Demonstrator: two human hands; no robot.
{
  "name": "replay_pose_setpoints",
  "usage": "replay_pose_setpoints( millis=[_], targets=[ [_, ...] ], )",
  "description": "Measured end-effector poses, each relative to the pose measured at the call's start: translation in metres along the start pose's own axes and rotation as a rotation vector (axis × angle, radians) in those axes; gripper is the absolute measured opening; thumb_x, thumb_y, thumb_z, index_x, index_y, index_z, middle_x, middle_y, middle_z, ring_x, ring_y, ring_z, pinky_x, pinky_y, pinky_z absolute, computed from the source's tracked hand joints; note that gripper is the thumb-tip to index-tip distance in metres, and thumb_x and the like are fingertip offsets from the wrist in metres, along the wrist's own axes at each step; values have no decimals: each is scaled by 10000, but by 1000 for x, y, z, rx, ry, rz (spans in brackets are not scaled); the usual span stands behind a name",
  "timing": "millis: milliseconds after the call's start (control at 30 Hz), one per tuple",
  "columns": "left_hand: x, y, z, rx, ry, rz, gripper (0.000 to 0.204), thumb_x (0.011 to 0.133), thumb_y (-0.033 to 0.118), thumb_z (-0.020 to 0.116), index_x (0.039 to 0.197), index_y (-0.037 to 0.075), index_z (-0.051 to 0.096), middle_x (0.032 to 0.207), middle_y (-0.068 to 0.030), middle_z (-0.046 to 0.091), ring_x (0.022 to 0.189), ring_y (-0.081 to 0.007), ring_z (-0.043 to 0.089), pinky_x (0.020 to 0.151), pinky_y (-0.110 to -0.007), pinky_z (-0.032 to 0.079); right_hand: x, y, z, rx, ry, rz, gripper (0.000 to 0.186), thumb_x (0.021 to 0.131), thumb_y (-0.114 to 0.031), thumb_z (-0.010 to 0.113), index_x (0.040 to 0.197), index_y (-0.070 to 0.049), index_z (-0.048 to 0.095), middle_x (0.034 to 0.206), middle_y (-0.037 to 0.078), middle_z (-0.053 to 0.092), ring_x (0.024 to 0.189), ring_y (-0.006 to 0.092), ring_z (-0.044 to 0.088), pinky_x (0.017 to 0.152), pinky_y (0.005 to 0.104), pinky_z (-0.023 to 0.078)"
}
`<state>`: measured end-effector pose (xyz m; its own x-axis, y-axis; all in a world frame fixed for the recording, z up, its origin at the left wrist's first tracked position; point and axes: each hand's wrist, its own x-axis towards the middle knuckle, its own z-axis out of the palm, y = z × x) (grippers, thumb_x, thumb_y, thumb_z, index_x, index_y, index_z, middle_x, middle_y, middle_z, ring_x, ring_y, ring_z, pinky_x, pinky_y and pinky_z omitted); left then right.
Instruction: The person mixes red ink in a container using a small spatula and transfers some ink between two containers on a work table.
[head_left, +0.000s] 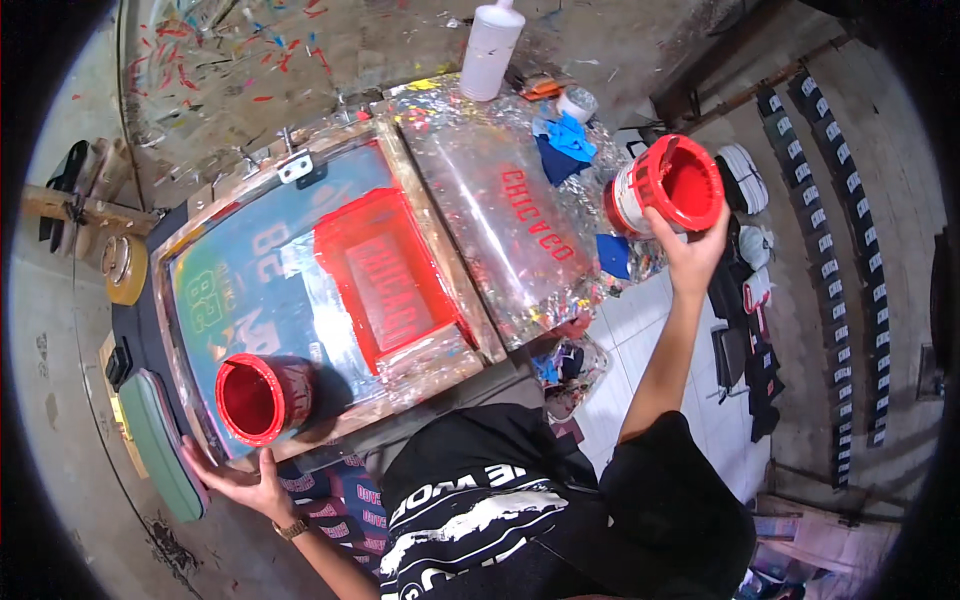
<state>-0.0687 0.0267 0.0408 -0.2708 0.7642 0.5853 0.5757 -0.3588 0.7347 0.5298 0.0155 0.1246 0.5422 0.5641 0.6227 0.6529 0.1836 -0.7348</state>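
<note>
Red bucket 1 is at the tabletop's right end, the right hand curled against its near side; whether lifted, I cannot tell. Well leftward, red bucket 2 stands on the framed screen, just beyond the spread, empty left hand.

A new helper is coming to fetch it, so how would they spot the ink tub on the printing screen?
Find the big wooden-framed printing screen left of the middle. At its near left corner, just above the spread left hand, sits an open, red-rimmed tub. It is the only tub on the screen; the other red-smeared tub is in the right hand.
</note>
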Motion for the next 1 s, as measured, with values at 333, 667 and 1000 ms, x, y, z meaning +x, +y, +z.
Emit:
replay_pose_setpoints(
  millis=[333,667,1000],
  targets=[
    [-23,0,46,103,-237,-405,967,577,230,1013,1353,-31,500,1304,-161,613,1163,-282,610,1038,-423,491,-40,143,21,-53,54,181,904,703,-217,969,1426,29,485,1400,180,575,1242,263,586,1089,408,453],
    [0,50,52,116,-166,-45,1037,560,336,977,1416,-13,507,1391,-218,569,1276,-352,593,1060,-430,505,-23,45,7,-525,255,-194,759,856,-360,855,1370,89,521,1382,214,580,1242,297,582,1095,414,455],
    [-3,106,57,-238,-341,27,1075,572,389,981,1413,-43,471,1414,-252,560,1288,-396,585,1106,-475,472,-79,-225,137,269,-800,-241,325,776,-127,869,1068,-9,787,824,83,711,649,133,631,606,252,509]
  ],
)
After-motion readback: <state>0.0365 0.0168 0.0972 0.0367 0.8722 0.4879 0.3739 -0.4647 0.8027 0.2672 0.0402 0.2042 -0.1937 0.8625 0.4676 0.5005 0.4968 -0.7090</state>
